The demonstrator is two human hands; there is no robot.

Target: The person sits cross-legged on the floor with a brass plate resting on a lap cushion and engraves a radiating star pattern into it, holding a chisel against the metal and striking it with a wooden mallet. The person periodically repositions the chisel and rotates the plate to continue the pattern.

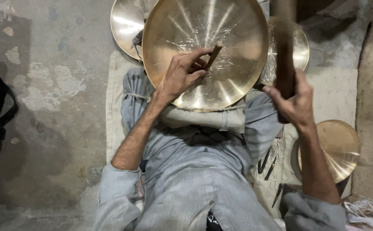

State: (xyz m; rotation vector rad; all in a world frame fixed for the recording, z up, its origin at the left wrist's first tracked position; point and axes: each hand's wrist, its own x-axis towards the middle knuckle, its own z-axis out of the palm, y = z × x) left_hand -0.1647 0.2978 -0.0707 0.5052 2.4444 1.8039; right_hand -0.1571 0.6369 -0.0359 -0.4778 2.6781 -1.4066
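Brass plate (205, 51) | left hand (184, 72) grip pinching punch (214, 53) | right hand (295, 102) raised, clutching mallet (284, 55)

A crumpled, whitish plastic bag (363, 211) with dark print lies at the bottom-right corner.

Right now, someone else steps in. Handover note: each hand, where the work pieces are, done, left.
Left hand: closed grip on a short brown wooden-handled punch, tip set on the large round brass plate resting on the lap.
Right hand: closed grip on a dark wooden mallet, raised above the plate.
Nearby: a second brass plate behind on the left, a smaller brass dish on the cloth at right, slim dark tools beside the knee.
Done: fine scratch lines radiate from the plate's centre.
Left: the outer rim looks unmarked; how much more is wanted cannot be told.
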